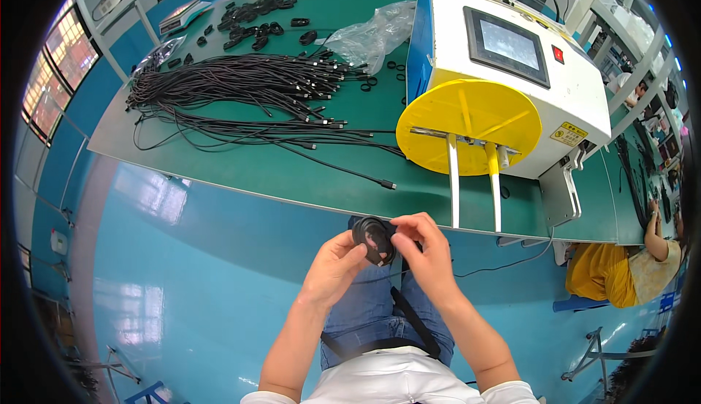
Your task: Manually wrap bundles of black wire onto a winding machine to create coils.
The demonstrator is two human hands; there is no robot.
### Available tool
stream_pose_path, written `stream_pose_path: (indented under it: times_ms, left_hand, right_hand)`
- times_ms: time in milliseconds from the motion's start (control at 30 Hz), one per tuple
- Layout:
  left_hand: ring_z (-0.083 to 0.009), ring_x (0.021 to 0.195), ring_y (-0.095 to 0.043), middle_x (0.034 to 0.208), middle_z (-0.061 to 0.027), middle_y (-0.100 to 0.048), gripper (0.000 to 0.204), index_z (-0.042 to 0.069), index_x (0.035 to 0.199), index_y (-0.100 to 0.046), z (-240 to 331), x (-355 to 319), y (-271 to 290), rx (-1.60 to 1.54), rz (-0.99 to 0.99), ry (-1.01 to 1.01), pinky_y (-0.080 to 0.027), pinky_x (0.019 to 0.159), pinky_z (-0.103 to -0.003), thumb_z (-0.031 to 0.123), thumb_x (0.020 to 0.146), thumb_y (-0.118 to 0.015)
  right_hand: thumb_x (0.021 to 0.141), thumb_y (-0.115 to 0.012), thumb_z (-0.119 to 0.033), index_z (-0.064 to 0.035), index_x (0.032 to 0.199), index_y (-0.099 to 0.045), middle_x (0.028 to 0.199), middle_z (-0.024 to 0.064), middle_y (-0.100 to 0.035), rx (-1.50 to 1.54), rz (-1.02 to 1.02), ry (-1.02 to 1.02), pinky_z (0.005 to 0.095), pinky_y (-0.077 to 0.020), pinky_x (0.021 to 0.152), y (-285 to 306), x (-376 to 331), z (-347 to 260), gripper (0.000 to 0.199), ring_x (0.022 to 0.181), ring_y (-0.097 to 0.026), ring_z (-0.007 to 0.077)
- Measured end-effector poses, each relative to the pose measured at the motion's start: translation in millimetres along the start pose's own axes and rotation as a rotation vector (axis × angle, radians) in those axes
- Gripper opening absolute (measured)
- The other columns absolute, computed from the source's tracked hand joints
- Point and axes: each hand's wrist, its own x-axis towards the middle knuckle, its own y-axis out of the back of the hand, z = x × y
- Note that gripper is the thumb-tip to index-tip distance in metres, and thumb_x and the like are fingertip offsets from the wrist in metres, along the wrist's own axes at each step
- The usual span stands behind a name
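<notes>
A coiled black cable (pixel 363 233) is in front of my lap, just off the table's front edge. My left hand (pixel 334 264) pinches the left side of the coil between thumb and fingers. At the coil's right side, my right hand (pixel 429 252) has its thumb and curled fingers closed on it; part of the cable there is hidden. Farther off, a thick bundle of loose black cables (pixel 226 86) lies on the green table (pixel 292 181), plug ends toward the right. One cable's plug (pixel 388 184) reaches out near the table's front.
On the right of the table stands a white machine (pixel 526 105) with a screen, a yellow disc (pixel 427 119) and two prongs jutting toward me. Coiled black cables (pixel 255 13) and a clear plastic bag (pixel 380 32) lie at the back. Another person (pixel 621 272) sits far right.
</notes>
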Motion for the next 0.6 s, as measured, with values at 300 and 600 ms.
stream_pose_path:
  times_ms: [300, 600]
  left_hand:
    - [-0.0229, 0.112, -0.049, 0.116, -0.0112, -0.054, 0.042, 0.004, 0.116, -0.051, -4.7, 5.5, 7.2, -0.355, -0.013, -0.036, -0.04, 0.094, -0.039, 0.04, 0.095, -0.044]
    - [-0.0228, 0.107, -0.052, 0.116, -0.0114, -0.054, 0.058, 0.003, 0.118, -0.048, -16.4, 6.5, 3.3, -0.352, -0.023, -0.018, -0.043, 0.091, -0.039, 0.054, 0.093, -0.036]
  right_hand:
    - [0.09, -0.054, -0.01, 0.0016, 0.12, -0.054, 0.108, 0.0121, -0.058, 0.534, -0.088, -0.255, 0.0256, -0.0502, 0.065, -5.6, -6.9, -1.4, 0.032, 0.082, -0.059, 0.0161]
    - [0.08, -0.065, -0.002, 0.0021, 0.113, -0.056, 0.09, 0.0044, -0.059, 0.487, -0.222, -0.423, 0.0205, -0.0454, 0.057, -14.4, -1.9, -13.5, 0.034, 0.07, -0.056, 0.008]
